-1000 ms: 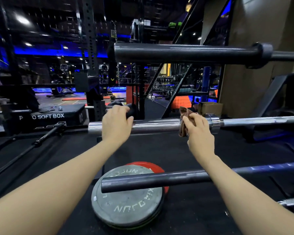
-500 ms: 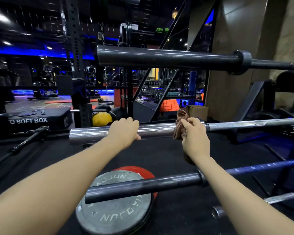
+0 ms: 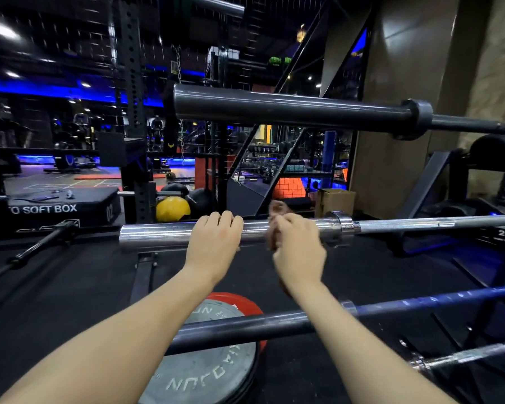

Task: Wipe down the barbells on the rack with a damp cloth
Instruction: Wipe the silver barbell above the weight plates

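Steadying the chrome barbell sleeve [image 3: 169,237] with my left hand [image 3: 213,243], fingers curled over it, I am gripping the brown cloth [image 3: 276,225] in my right hand [image 3: 299,249], just right. Pressing firmly and wrapping the cloth around should clean it evenly.

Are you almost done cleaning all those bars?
Not nearly. The right hand wraps the brown cloth round the shiny bar's sleeve, and the left hand steadies it. The top black bar and the lower dark bar are untouched, and nothing shows whether either has been wiped.
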